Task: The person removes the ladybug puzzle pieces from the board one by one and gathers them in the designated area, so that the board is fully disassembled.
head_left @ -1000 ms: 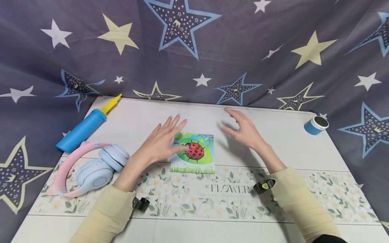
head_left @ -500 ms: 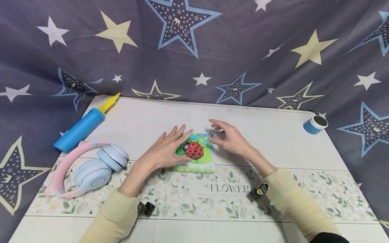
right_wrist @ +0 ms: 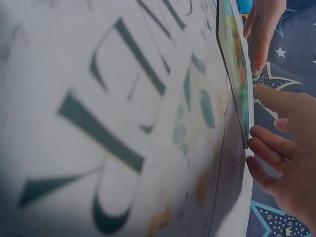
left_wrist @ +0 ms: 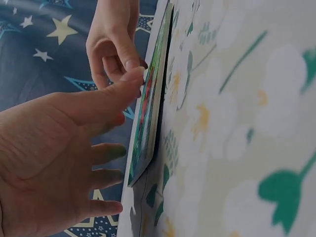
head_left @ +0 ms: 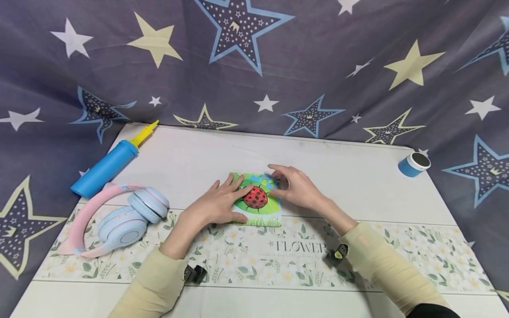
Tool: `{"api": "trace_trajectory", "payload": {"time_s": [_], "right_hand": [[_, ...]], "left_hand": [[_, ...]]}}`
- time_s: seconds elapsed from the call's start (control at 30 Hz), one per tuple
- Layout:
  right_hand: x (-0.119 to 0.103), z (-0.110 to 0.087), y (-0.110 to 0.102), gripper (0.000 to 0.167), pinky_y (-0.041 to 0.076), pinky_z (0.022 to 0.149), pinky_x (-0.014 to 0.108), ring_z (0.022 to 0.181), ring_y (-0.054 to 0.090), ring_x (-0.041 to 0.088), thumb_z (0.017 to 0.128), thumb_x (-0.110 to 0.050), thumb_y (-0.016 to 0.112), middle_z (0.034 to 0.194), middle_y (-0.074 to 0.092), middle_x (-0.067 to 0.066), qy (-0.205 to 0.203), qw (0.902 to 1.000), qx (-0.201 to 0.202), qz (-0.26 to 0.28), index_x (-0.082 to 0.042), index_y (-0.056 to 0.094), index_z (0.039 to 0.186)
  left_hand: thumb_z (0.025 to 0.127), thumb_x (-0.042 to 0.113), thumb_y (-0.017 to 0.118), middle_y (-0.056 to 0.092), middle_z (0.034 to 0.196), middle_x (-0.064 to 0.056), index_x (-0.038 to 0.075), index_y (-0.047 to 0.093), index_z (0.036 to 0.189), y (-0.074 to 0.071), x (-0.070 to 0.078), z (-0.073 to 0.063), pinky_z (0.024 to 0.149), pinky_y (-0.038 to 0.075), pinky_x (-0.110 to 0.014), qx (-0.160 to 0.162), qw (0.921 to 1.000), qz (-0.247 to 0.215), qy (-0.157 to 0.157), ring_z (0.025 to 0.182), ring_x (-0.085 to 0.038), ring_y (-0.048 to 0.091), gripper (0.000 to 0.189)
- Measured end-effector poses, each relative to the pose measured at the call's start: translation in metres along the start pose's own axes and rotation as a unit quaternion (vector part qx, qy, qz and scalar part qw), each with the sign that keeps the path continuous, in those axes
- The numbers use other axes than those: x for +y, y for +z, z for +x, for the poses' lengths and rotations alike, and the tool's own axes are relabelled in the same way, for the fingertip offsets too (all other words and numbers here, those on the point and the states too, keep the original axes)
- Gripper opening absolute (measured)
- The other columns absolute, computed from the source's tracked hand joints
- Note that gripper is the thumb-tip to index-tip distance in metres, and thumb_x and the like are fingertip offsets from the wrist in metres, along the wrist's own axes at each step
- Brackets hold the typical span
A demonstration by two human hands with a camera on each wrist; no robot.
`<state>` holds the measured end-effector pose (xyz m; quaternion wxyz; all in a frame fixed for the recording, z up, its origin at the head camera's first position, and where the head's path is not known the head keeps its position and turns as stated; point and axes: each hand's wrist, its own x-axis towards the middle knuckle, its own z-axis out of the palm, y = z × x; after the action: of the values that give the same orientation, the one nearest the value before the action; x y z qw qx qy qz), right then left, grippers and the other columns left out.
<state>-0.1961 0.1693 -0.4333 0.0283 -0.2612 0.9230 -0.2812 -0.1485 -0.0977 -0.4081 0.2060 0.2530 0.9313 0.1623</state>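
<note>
A flat square board with a ladybug picture [head_left: 260,201] lies on the table, on a green leaf and grass background. My left hand [head_left: 222,204] is spread over its left part, fingers apart and thumb near the lower edge. In the left wrist view, the thumb of that left hand [left_wrist: 59,148] is nearest the board's face. My right hand [head_left: 298,187] is at the upper right edge, its thumb over the picture and its fingers bent loosely beside the board. The right wrist view shows the right hand's fingertips [right_wrist: 253,143] close to the board's edge; contact is unclear.
Pink and blue headphones [head_left: 119,218] lie at the left. Behind them is a blue hand pump [head_left: 107,170] with a yellow nozzle end. A small blue jar [head_left: 413,164] stands far right. A starry curtain [head_left: 207,66] hangs along the table's back.
Both hands have come in toward the ladybug board. The left hand has moved right and down over it; the right hand has moved left to its upper right edge. The board stays in place.
</note>
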Motion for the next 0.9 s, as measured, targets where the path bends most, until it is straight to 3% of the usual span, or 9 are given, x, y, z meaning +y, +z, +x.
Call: {"api": "trace_trajectory", "payload": {"time_s": [0.37,0.53,0.9], "right_hand": [[-0.007,0.002,0.002,0.076,0.054,0.104,0.047,0.115,0.067,0.026,0.078,-0.031,0.091,0.123,0.075,0.006,0.016,0.9989,-0.008,-0.044,-0.011,0.06,0.145],[-0.009,0.002,0.002,0.071,0.055,0.102,0.046,0.113,0.069,0.026,0.077,-0.03,0.092,0.119,0.077,0.005,0.017,0.9987,-0.007,-0.048,-0.01,0.065,0.139],[-0.013,0.004,0.001,0.065,0.056,0.103,0.048,0.112,0.071,0.029,0.074,-0.025,0.094,0.118,0.078,0.008,0.018,0.9991,-0.001,-0.038,-0.007,0.07,0.132]], "left_hand": [[0.092,0.049,0.072,0.007,0.175,-0.012,0.025,0.035,0.162,0.009,0.005,0.004,0.129,0.007,-0.065,-0.011,0.9998,0.003,0.014,0.161,-0.042,0.001,0.082],[0.094,0.047,0.071,0.007,0.175,-0.014,0.025,0.041,0.159,0.01,0.006,0.004,0.129,0.007,-0.065,-0.018,0.9995,0.008,0.026,0.161,-0.044,-0.001,0.075],[0.096,0.042,0.069,0.006,0.175,-0.016,0.028,0.04,0.16,0.01,0.006,0.002,0.13,0.008,-0.063,-0.018,0.9982,0.01,0.057,0.161,-0.045,-0.002,0.071]]}}
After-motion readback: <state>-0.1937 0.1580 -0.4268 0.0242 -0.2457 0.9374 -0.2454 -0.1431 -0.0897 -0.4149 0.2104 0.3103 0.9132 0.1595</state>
